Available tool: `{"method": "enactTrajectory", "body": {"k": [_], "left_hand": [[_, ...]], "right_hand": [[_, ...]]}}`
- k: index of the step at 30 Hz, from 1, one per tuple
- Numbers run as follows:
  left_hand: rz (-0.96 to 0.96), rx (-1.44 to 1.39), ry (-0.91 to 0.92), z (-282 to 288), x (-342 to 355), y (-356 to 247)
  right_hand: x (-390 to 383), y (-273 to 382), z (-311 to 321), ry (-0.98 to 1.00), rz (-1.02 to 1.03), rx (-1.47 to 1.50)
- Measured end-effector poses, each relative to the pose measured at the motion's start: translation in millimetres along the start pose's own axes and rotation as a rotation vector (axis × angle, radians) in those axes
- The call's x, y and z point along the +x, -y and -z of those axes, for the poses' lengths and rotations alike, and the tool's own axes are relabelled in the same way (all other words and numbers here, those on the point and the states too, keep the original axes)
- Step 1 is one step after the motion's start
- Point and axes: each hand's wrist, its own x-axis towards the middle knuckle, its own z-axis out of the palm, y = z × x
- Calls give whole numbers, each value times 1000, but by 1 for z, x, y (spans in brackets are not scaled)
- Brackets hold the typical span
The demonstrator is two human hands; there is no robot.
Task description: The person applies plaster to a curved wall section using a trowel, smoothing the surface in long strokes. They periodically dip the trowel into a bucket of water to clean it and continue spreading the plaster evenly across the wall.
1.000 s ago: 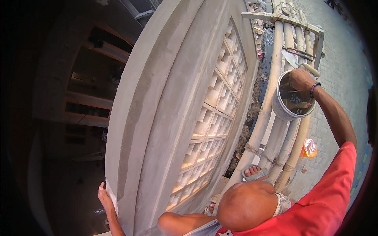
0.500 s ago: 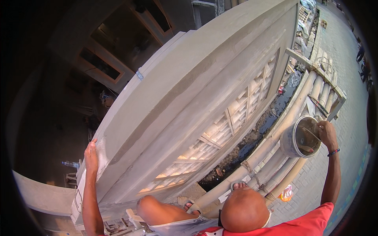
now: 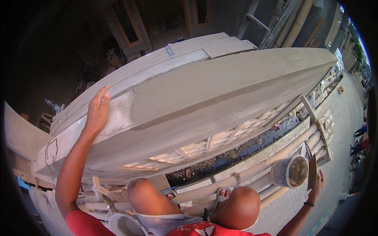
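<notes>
My left hand (image 3: 98, 109) rests with straightened fingers on the top of the concrete wall (image 3: 236, 76), at a rough pale patch (image 3: 120, 114) beside smoother grey plaster. My right hand (image 3: 317, 183) grips a flat brown rectangular tool (image 3: 312, 173), held up at the right beside a grey bucket (image 3: 277, 173). The bucket has dark contents, hard to make out, and sits on the bamboo scaffold (image 3: 222, 183). Another tool (image 3: 304, 149) lies just behind it. My bent knees (image 3: 141, 194) and sandalled feet are over the scaffold, and bent wire (image 3: 51, 153) sticks out at the wall's left end.
A ditch of dark water (image 3: 240, 151) runs between wall and scaffold. A second bucket (image 3: 122, 224) is at lower left. A plastic bottle (image 3: 53, 105) is beyond the wall, a ladder (image 3: 258, 21) stands behind it, and people (image 3: 360, 139) are far right on the pavement.
My right hand has come out of the bucket and now holds the flat tool. The view has swung toward the wall's top. My left hand remains on the wall.
</notes>
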Motion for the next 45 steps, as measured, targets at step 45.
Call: {"method": "enactTrajectory", "body": {"k": [45], "left_hand": [[1369,-325,-15,230,-465,125]], "right_hand": [[-14,5,-368,1400,-225,-554]]}}
